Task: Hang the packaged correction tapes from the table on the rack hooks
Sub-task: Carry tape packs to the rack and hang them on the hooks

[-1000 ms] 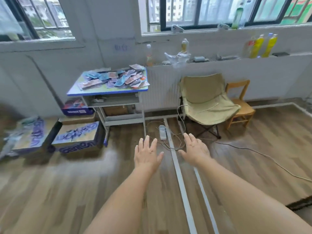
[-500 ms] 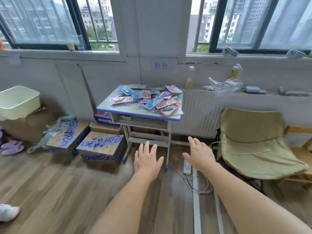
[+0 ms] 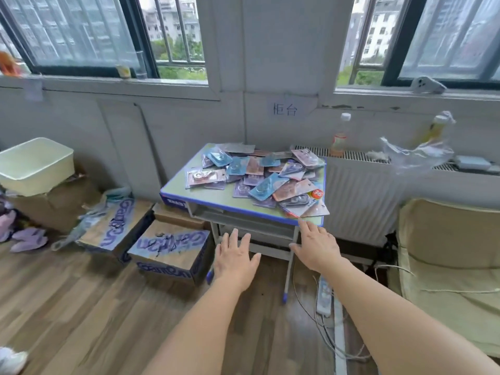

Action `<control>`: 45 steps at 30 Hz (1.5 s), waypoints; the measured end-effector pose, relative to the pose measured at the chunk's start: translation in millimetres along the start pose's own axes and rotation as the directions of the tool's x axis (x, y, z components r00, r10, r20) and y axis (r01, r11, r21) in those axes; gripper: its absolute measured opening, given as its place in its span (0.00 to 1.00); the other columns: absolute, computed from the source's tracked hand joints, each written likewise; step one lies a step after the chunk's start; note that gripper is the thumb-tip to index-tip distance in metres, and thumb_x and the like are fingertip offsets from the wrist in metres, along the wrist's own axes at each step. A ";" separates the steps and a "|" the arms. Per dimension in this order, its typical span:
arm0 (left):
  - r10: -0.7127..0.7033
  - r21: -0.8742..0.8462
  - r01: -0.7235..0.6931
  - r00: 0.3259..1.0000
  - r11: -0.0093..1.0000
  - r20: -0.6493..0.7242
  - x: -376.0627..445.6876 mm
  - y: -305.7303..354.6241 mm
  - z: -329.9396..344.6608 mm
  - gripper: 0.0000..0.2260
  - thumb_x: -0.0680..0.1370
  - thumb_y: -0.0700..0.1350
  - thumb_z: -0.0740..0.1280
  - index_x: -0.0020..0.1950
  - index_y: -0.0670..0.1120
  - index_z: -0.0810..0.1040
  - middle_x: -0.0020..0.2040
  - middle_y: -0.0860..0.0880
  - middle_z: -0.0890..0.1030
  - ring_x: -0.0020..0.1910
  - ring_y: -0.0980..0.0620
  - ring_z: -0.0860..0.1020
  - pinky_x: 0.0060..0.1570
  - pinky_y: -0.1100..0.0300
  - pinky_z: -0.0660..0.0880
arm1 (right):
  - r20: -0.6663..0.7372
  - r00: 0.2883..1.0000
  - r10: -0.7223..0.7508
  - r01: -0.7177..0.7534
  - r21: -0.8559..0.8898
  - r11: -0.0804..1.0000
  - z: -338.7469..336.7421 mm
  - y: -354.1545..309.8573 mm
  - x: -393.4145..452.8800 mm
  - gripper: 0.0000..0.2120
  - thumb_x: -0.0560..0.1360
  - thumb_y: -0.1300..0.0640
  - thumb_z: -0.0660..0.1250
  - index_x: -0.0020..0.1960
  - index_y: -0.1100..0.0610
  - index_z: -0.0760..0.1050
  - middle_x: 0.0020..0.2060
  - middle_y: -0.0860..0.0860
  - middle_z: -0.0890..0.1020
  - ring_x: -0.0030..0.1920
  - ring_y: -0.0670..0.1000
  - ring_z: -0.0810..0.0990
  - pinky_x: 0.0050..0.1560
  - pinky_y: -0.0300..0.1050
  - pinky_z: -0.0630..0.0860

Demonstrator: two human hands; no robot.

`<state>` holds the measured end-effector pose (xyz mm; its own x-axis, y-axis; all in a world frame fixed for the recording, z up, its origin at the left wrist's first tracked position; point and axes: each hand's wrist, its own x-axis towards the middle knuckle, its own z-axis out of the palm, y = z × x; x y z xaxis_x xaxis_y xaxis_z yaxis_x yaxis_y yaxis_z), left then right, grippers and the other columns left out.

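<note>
Both hands are extended palm down, fingers straight and slightly spread, holding nothing: left hand (image 3: 236, 257) below the table's shelf, right hand (image 3: 317, 246) just under the table (image 3: 178, 191) front corner. The packaged correction tapes (image 3: 259, 177) lie heaped on the blue-edged tabletop, against the wall beside a radiator (image 3: 359, 196); cardboard boxes (image 3: 167, 251) stand on the wood floor. Compared with half a second ago, the table appears nearer and both hands closer to it.

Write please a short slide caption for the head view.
Both open hands, left hand and right hand, reach toward packaged correction tapes piled on the small table.
</note>
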<state>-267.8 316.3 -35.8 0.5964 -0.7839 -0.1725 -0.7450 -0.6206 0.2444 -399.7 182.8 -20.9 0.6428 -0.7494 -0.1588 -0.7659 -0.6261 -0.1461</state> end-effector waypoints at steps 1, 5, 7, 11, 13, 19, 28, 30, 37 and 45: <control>0.001 -0.004 -0.001 1.000 1.000 -0.003 19.3 -6.6 -5.6 0.27 0.83 0.57 0.53 0.80 0.52 0.51 0.80 0.47 0.47 0.79 0.46 0.45 0.77 0.50 0.46 | -0.003 1.000 0.004 -0.004 0.003 1.000 -3.2 -7.1 19.0 0.34 0.81 0.42 0.56 0.79 0.55 0.45 0.76 0.53 0.58 0.74 0.58 0.61 0.71 0.52 0.62; 0.001 0.006 -0.001 1.000 1.000 -0.008 91.7 -29.9 -28.4 0.27 0.83 0.57 0.53 0.80 0.52 0.51 0.80 0.47 0.47 0.79 0.45 0.46 0.76 0.49 0.47 | 0.007 1.000 0.026 -0.027 0.013 1.000 -17.2 -31.2 83.5 0.34 0.81 0.43 0.57 0.79 0.55 0.46 0.74 0.54 0.62 0.72 0.58 0.63 0.70 0.52 0.64; 0.005 0.011 -0.005 1.000 1.000 -0.007 124.1 -38.7 -36.1 0.26 0.83 0.57 0.53 0.79 0.51 0.52 0.80 0.46 0.48 0.79 0.45 0.47 0.76 0.49 0.48 | 0.006 0.999 0.038 -0.038 0.016 0.999 -19.3 -37.5 113.2 0.33 0.80 0.44 0.57 0.79 0.54 0.47 0.74 0.54 0.62 0.72 0.58 0.63 0.70 0.52 0.63; 0.030 0.032 -0.031 0.998 0.999 0.046 166.1 -50.3 -35.6 0.26 0.83 0.57 0.53 0.79 0.51 0.52 0.80 0.46 0.49 0.78 0.45 0.47 0.76 0.49 0.49 | 0.025 0.997 0.067 -0.067 0.037 0.997 -15.7 -40.9 158.5 0.32 0.80 0.45 0.59 0.78 0.53 0.50 0.74 0.54 0.62 0.71 0.59 0.64 0.68 0.53 0.64; 0.031 0.044 -0.034 0.996 0.998 0.083 189.8 -53.6 -32.7 0.26 0.84 0.57 0.52 0.79 0.51 0.51 0.80 0.46 0.48 0.79 0.44 0.47 0.76 0.49 0.49 | 0.052 0.995 0.082 -0.085 0.046 0.995 -15.7 -41.1 183.9 0.32 0.80 0.45 0.58 0.78 0.54 0.50 0.74 0.55 0.62 0.72 0.59 0.63 0.69 0.54 0.64; 0.040 0.048 -0.045 0.995 0.998 0.091 273.7 -44.5 -32.9 0.27 0.83 0.57 0.53 0.80 0.51 0.51 0.80 0.46 0.49 0.79 0.45 0.48 0.76 0.50 0.50 | 0.078 0.994 0.083 -0.085 0.030 0.996 -17.7 -30.0 267.3 0.34 0.80 0.44 0.58 0.79 0.55 0.48 0.76 0.55 0.59 0.74 0.59 0.60 0.70 0.54 0.61; 0.014 0.047 -0.021 0.991 0.999 0.131 389.7 -27.4 -45.2 0.26 0.83 0.55 0.54 0.80 0.51 0.51 0.80 0.46 0.47 0.79 0.45 0.47 0.76 0.51 0.48 | 0.106 0.993 0.048 -0.050 0.018 0.999 -35.8 -8.1 390.5 0.31 0.81 0.44 0.55 0.78 0.57 0.51 0.76 0.55 0.60 0.72 0.59 0.62 0.68 0.54 0.64; 0.010 0.051 -0.018 0.989 0.999 0.146 408.4 -29.5 -44.6 0.26 0.83 0.55 0.53 0.80 0.50 0.51 0.80 0.46 0.48 0.79 0.45 0.48 0.76 0.50 0.48 | 0.136 0.989 0.050 -0.053 0.013 0.999 -33.0 -6.4 409.3 0.31 0.81 0.43 0.54 0.78 0.57 0.51 0.76 0.54 0.59 0.73 0.59 0.61 0.69 0.54 0.64; 0.068 0.090 -0.088 0.975 0.992 0.210 477.2 -32.8 -40.8 0.26 0.84 0.54 0.53 0.80 0.51 0.50 0.80 0.46 0.48 0.79 0.44 0.47 0.76 0.50 0.49 | 0.171 0.982 0.085 -0.101 0.084 0.991 -23.5 -10.9 469.9 0.28 0.80 0.48 0.58 0.76 0.56 0.56 0.73 0.53 0.64 0.70 0.60 0.65 0.67 0.52 0.64; 0.209 0.124 -0.240 0.953 0.963 0.220 526.4 -53.7 -23.1 0.25 0.84 0.53 0.54 0.79 0.48 0.53 0.79 0.45 0.52 0.78 0.43 0.49 0.75 0.50 0.52 | 0.220 0.960 0.173 -0.192 0.065 0.979 -3.4 -25.8 515.6 0.33 0.81 0.46 0.57 0.78 0.58 0.48 0.77 0.53 0.56 0.72 0.60 0.62 0.69 0.52 0.63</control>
<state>93.0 -62.6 -117.8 0.3470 -0.8805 -0.3228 -0.8975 -0.4117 0.1583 -48.6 -188.1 -95.7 0.4866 -0.7804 -0.3927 -0.8726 -0.4556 -0.1760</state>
